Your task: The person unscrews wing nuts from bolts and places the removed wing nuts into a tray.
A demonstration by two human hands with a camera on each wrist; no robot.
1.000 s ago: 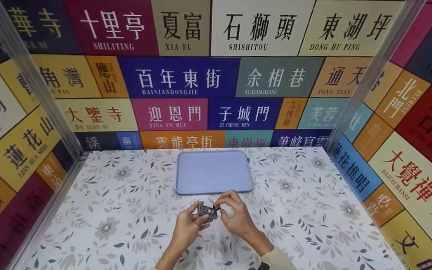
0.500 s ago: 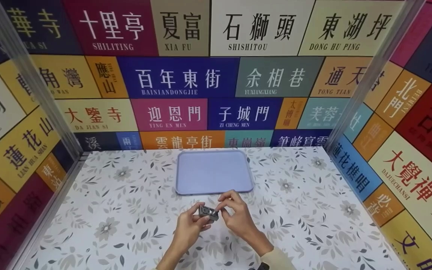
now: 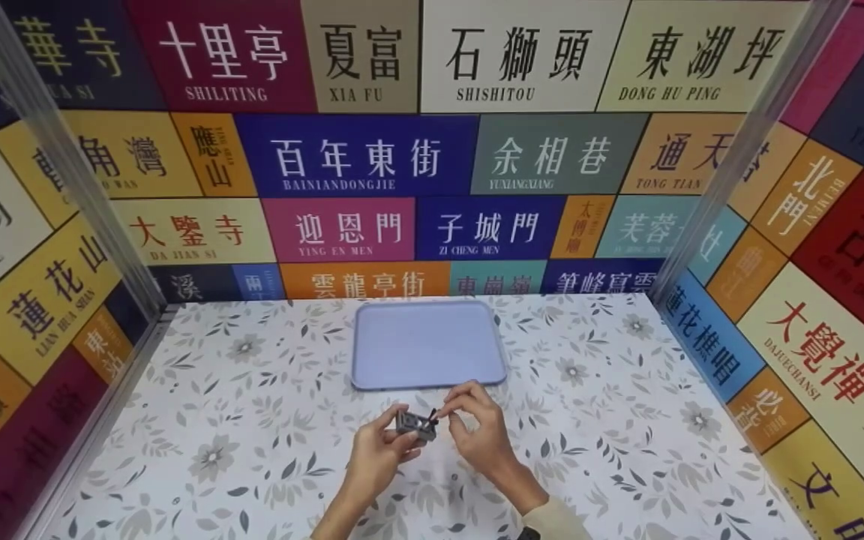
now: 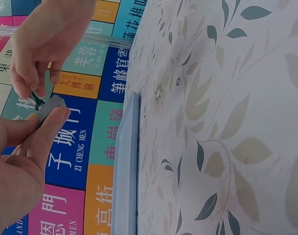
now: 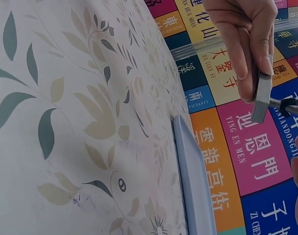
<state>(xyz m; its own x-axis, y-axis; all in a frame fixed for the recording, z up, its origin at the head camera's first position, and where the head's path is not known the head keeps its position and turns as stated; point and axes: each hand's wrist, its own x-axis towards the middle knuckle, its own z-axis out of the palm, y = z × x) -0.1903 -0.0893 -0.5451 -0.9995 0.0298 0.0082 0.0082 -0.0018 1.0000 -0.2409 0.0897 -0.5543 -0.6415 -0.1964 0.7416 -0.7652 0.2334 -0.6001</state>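
Note:
My left hand (image 3: 376, 452) grips a small grey metal block (image 3: 415, 426) between thumb and fingers, held up above the table. The right wrist view shows the block (image 5: 260, 98) as a plain bar with a threaded bolt (image 5: 275, 104) sticking out of one end. A black wing nut (image 5: 288, 106) sits on that bolt. My right hand (image 3: 481, 435) is at the same end, fingers bent, its fingertips at the wing nut. In the left wrist view the wing nut (image 4: 37, 100) lies between the right fingertips and the block.
A pale blue-lilac tray (image 3: 428, 345) lies on the table just beyond the hands. White cloth with a leaf and flower print (image 3: 267, 420) covers the table. Walls of coloured signs (image 3: 357, 157) close in the back and both sides, with clear strips at the corners.
The right fingers close in on the wing nut, then draw slightly back, and its wings show at a different angle. The left hand and the block stay almost still.

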